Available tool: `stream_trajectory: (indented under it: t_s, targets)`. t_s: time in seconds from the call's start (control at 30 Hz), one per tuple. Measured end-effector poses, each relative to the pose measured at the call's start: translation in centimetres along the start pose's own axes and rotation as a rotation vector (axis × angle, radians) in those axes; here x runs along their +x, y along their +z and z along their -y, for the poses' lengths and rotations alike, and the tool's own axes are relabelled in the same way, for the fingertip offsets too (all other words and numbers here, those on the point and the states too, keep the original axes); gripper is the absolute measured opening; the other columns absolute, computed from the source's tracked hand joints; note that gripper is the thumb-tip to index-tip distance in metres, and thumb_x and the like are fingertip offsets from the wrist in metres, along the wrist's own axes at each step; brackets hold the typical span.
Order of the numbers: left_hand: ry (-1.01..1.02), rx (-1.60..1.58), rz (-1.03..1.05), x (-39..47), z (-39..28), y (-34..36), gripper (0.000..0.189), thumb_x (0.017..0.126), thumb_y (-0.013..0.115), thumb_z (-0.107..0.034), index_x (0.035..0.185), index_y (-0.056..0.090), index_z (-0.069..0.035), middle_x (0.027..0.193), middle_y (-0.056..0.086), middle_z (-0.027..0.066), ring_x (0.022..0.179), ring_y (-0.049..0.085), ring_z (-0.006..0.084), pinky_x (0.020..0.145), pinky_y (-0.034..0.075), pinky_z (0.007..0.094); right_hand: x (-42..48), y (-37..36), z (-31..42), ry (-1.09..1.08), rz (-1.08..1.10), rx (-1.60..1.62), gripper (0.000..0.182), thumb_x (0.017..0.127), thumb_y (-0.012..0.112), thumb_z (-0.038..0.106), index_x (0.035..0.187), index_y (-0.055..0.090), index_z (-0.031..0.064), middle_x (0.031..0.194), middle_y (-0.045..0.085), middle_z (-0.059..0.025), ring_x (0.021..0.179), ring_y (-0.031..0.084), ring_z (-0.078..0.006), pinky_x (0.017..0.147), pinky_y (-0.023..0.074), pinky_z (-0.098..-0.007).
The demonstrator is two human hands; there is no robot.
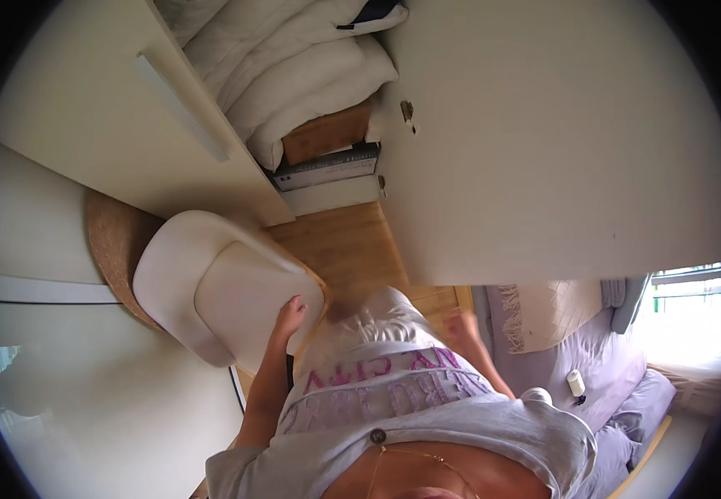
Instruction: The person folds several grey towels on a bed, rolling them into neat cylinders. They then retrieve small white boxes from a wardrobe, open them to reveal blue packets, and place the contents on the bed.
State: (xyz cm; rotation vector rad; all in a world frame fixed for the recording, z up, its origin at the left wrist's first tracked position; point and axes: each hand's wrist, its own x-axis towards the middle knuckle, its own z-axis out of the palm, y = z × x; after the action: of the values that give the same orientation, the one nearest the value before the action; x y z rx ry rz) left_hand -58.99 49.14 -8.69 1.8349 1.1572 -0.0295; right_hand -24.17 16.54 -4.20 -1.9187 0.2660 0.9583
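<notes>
My left hand (291,317) hangs over the seat of a white moulded chair (235,293), its fingers curled in and nothing seen in them. On the other side of my body, my right hand (462,324) is blurred and looks loosely curled; I cannot tell whether it holds anything. Ahead stands a cupboard with a cream door (117,93) swung out at the left and another large door panel (554,137) at the right. Inside it, a bulky white duvet (310,87) lies piled above a brown box (329,132) and a flat dark-and-white box (329,167) bearing writing.
A curved brown woven piece (110,249) stands behind the chair. Wooden flooring (341,243) runs up to the cupboard. At the right, a bed with lilac bedding (591,380) carries a fringed beige throw (554,315) and a small white cylinder (575,382). A glossy white surface (117,387) fills the lower left.
</notes>
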Motion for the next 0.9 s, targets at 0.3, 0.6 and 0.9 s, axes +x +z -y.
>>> stream_trajectory:
  t_s: [0.3,0.6,0.9]
  targets:
    - [-0.015,-0.233,0.154,5.9,-10.6,-4.1,0.040,0.088,0.053,-0.021,0.122,0.050,-0.001,0.117,0.058,0.0212,0.110,0.056,0.0326,0.091,0.044,0.0356,14.4,28.0,21.7,-0.198,0.521,0.061,0.019,0.088,0.045,0.016,0.073,0.053,0.0069,0.062,0.052,-0.0054,0.050,0.047,-0.0150,0.046,0.0375,-0.0285]
    - [-0.209,-0.173,0.084,7.8,-7.9,-3.9,0.041,0.087,0.057,-0.020,0.123,0.052,0.000,0.119,0.056,0.0212,0.107,0.057,0.0332,0.090,0.045,0.0378,36.8,38.7,34.2,0.040,0.111,0.796,0.030,0.089,0.050,0.037,0.102,0.050,0.0093,0.085,0.051,-0.0086,0.070,0.054,-0.0199,0.061,0.0504,-0.0326]
    - [-0.269,-0.121,0.052,13.1,-6.2,-1.5,0.041,0.087,0.055,-0.019,0.124,0.049,-0.001,0.115,0.057,0.0227,0.104,0.056,0.0355,0.088,0.045,0.0417,41.0,41.6,36.8,0.054,0.074,0.988,0.040,0.082,0.056,0.047,0.110,0.051,0.0179,0.096,0.048,-0.0022,0.078,0.043,-0.0144,0.065,0.0398,-0.0286]
